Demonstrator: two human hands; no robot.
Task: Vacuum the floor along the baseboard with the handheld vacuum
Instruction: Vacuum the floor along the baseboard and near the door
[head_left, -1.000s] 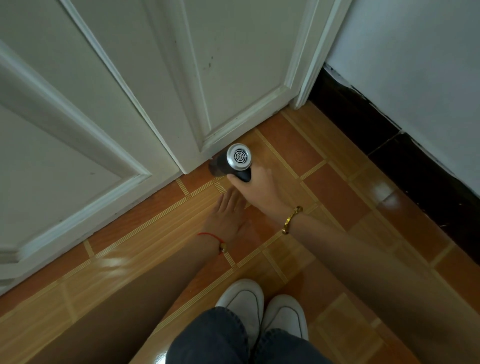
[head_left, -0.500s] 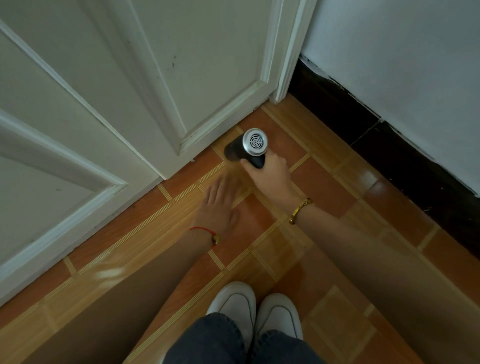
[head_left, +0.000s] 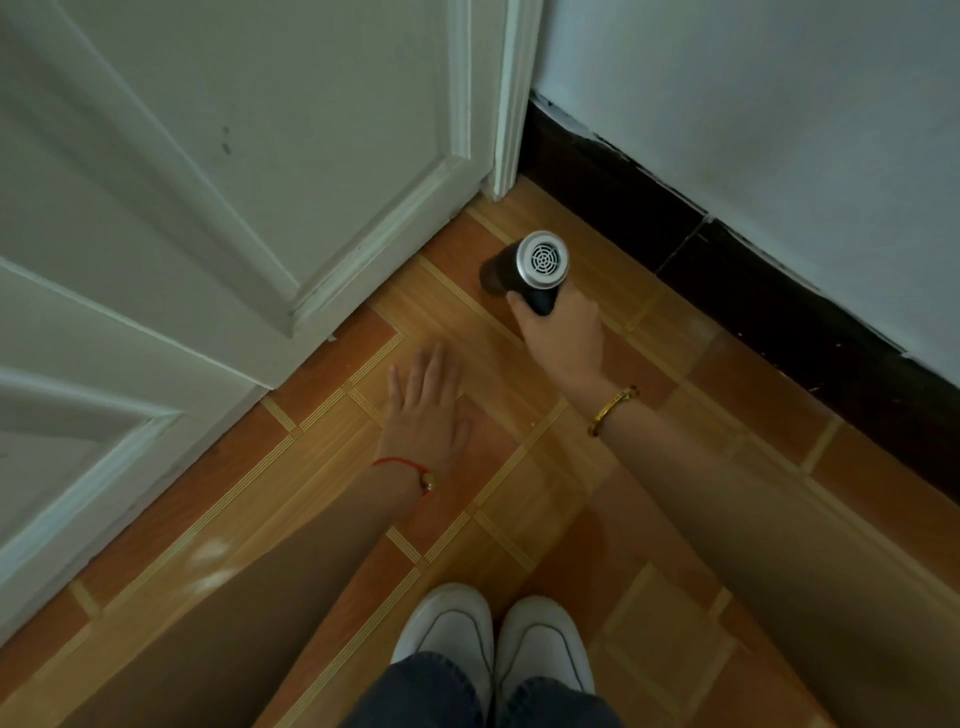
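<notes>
Red cord bracelet (head_left: 399, 463) with small gold bead on wrist of left hand (head_left: 427, 410). Gold bangle (head_left: 613, 409) on wrist of right hand (head_left: 563, 340). White sneakers (head_left: 540, 639), thin dark line trim, at 6 o'clock; dark blue jeans (head_left: 415, 691) above.

Black handheld vacuum (head_left: 530, 270), silver grilled rear up, nose down on floor (head_left: 519, 467) near dark baseboard (head_left: 727, 291).

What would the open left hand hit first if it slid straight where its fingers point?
Probably the white panelled door, near its bottom edge. The left hand would pass just left of the black-and-silver handheld vacuum, possibly brushing it.
</notes>
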